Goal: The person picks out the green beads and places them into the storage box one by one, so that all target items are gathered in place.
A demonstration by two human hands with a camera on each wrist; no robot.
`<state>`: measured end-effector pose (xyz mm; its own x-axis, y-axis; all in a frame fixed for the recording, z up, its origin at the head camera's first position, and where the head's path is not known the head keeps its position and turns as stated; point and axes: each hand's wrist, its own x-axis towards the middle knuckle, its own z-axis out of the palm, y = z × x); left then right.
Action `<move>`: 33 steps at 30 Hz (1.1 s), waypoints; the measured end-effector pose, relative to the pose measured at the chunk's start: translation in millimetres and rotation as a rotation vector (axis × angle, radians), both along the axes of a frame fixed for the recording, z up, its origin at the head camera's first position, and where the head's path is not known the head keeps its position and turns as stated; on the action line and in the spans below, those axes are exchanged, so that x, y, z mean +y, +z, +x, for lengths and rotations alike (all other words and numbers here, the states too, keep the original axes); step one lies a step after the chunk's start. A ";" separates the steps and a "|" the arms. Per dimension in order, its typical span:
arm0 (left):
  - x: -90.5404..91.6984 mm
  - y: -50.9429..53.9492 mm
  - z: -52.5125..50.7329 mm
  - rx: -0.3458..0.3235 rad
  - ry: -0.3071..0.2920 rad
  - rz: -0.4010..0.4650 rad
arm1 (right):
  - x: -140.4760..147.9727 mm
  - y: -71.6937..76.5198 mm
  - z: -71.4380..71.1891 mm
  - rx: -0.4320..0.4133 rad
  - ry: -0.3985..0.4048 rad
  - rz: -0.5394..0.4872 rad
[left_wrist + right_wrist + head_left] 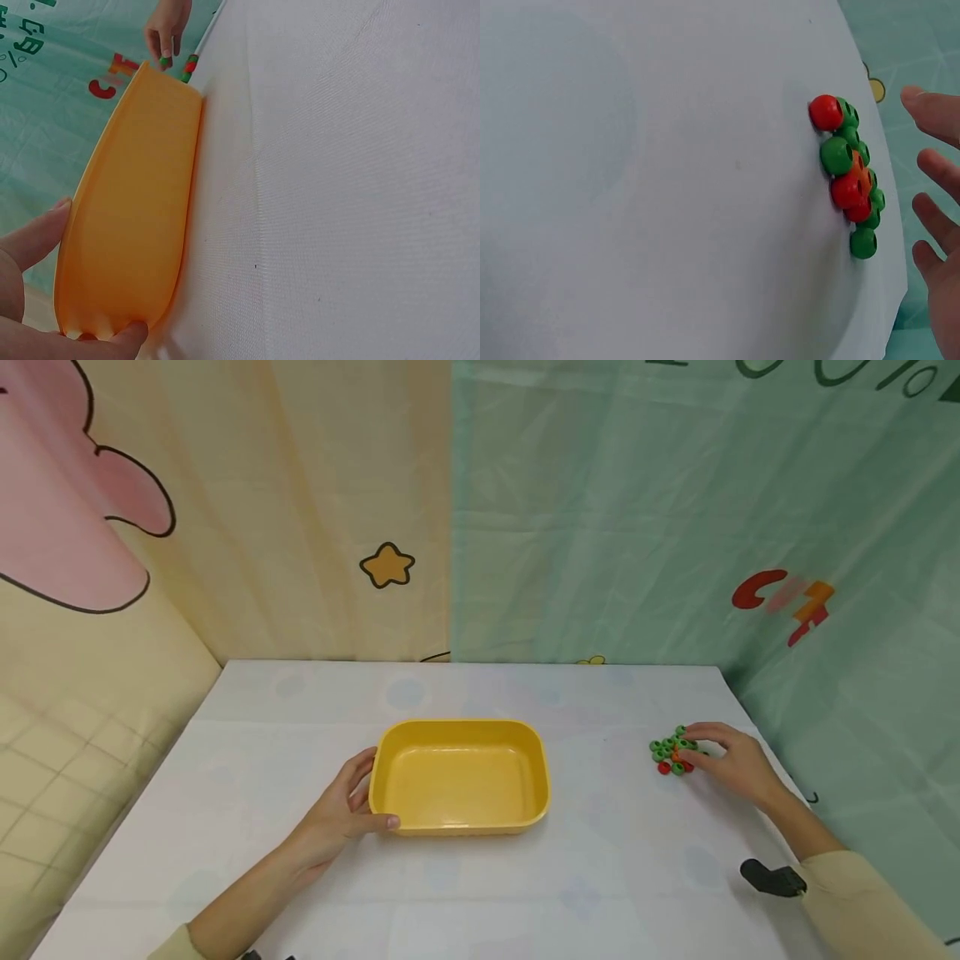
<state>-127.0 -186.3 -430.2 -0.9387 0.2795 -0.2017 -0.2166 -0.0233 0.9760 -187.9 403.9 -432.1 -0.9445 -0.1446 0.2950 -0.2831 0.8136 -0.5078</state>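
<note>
A yellow rectangular tray (459, 777) rests on the white table, its inside bare. My left hand (330, 822) grips its left end, thumb on the near left corner and fingers around the side; the left wrist view also shows this hand (45, 341) on the tray (131, 195). On the right, my right hand (738, 766) hovers with spread fingers around a cluster of small green, red and orange beads (663, 748). The right wrist view shows the hand's (943, 174) fingers apart beside the beads (837, 156), with nothing visible between them.
The white table (585, 877) ends at a yellow and green printed curtain (600, 527) behind. More curtain stands along its left and right sides, close to the beads on the right. A black object (772, 878) is at the right sleeve.
</note>
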 end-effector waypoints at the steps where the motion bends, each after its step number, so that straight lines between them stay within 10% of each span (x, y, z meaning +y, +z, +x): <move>1: -0.4 0.0 0.3 0.002 0.003 0.001 | -3.0 1.5 -1.8 -0.003 0.011 0.001; 33: -0.2 0.2 -0.2 0.003 -0.003 -0.001 | -92.8 35.5 -57.1 -0.148 0.234 -0.004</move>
<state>-127.2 -186.5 -430.0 -0.9384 0.2823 -0.1992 -0.2139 -0.0218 0.9766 -245.0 311.1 -396.6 -0.9183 -0.3633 0.1574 -0.3859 0.7327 -0.5606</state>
